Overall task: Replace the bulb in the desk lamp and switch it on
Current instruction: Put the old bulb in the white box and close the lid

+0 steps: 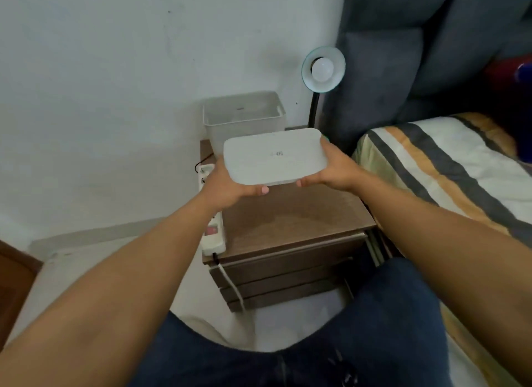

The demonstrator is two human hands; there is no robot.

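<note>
A desk lamp with a teal round shade (308, 78) stands at the back right of the wooden nightstand (290, 222), facing me, with a white bulb (322, 69) in its socket, unlit. An open white plastic box (244, 118) sits at the back of the nightstand. Its flat white lid (275, 157) hangs in the air just in front of the box. My left hand (227, 185) grips the lid's left front corner and my right hand (335, 170) grips its right edge. What lies inside the box is hidden.
A white power strip (213, 234) with a red switch lies along the nightstand's left edge, its cable hanging down the drawers. A bed with a striped cover (449, 167) stands to the right, a dark headboard (417, 55) behind the lamp. My knees in jeans are below.
</note>
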